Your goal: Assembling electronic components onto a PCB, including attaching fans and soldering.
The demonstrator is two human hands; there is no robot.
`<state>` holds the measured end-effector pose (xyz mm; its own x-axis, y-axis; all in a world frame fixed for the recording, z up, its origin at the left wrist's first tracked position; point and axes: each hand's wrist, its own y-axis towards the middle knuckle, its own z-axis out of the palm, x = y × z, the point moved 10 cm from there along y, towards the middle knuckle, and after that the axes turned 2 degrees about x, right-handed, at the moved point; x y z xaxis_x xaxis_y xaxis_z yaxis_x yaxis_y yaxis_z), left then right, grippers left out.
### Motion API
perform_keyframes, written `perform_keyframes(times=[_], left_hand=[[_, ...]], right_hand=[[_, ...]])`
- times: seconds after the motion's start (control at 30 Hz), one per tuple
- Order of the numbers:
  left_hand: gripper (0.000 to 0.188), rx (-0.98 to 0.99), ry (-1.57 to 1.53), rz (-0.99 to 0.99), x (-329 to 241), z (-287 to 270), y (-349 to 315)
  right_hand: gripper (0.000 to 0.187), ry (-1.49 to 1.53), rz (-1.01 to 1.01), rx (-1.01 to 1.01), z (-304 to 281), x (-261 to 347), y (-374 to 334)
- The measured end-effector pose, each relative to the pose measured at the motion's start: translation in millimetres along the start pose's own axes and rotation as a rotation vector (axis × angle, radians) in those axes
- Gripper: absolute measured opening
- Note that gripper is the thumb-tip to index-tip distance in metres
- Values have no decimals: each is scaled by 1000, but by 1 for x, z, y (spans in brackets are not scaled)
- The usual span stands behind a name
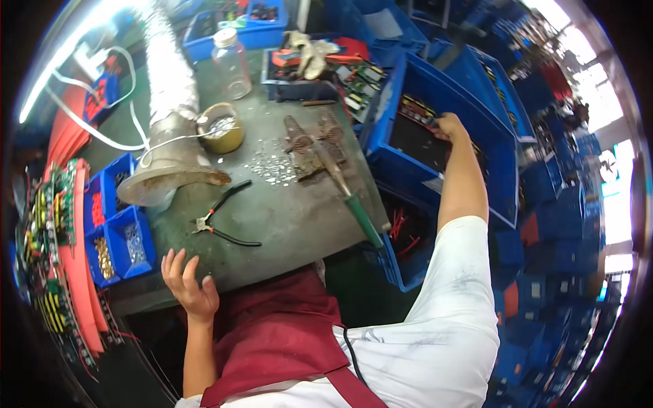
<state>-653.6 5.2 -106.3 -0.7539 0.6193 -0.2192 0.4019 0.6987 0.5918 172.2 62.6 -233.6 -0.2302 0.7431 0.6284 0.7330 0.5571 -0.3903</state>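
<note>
Currently, you are seated or standing at a green-topped desk (286,217), with your right arm stretched out to the side over a deep blue bin (469,94). Your right hand (442,128) is inside the bin, at the end of a circuit board (415,107) with yellow and red parts, which lies toward the bin's far side. The fingers are curled at the board's edge; whether they have closed on it or only touch it, you cannot tell from this view.

Your left hand (190,285) is empty, palm up with fingers loosely spread, just off the near edge of the desk. Close to it stands a blue compartment tray (138,268) of small red, gold and silver pieces.

On the desk between your hands lie pliers (202,223) with black handles, spread apart, and a green-handled soldering iron (362,219) resting on a metal stand (306,163). Small silvery bits (269,163) are scattered beside the stand, near a yellow cup (223,143).

The step in hand looks like reaching for a board. From here, the move seems to call for a secure hold on its edge and enough lift to clear the bin's wall, with the hot tool's handle kept out of your sleeve's way.
</note>
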Motion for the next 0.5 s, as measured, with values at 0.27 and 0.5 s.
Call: perform_keyframes(times=[0.27,0.5], left_hand=[[42,145,4,-16,-13,6,12],[53,283,-39,-80,-12,23,23]], right_hand=[[23,-42,-13,-244,-19,4,20],[23,-373,-63,-499,-74,56,-49]])
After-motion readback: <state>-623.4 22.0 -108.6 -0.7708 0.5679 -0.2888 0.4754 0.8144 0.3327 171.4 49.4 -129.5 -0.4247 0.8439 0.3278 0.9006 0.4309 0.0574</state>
